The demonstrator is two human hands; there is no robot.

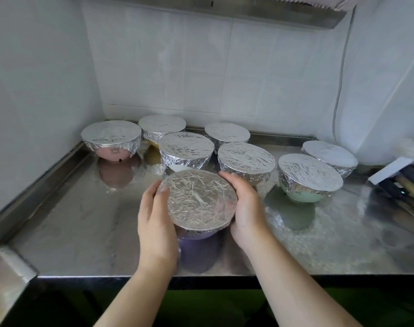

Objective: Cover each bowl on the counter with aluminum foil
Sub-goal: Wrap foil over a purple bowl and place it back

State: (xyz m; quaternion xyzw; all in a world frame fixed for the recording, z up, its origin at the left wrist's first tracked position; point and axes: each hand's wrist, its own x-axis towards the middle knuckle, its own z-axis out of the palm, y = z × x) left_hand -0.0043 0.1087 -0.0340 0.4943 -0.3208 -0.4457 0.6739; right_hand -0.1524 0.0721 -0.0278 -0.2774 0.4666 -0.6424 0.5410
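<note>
- A purple bowl [196, 233] sits near the front of the steel worktop [83, 232], its top sealed with crinkled foil [198, 199].
- The left hand [155, 223] cups the bowl's left side; its fingers [162, 192] curl round the foil rim, gripping it.
- The right hand [245, 206] cups the right side, fingers [229, 179] curled along the far rim, also gripping the bowl.
- Seven more foil-covered bowls stand behind it.
- A pink bowl [111, 140] is far left, close to the side wall.
- A yellow bowl [162, 127] is behind and just right of the pink one, by the back wall.
- A third bowl [185, 149] stands directly behind the held one; its colour is hidden by foil.
- Another covered bowl [227, 133] is at the back centre, and one [246, 161] sits in front of it, near the right fingers.
- A green bowl [308, 177] stands to the right, with a last covered bowl [330, 155] behind it.
- At the right edge lie a white box [387, 169] and some dark utensils [404, 185], blurred.
</note>
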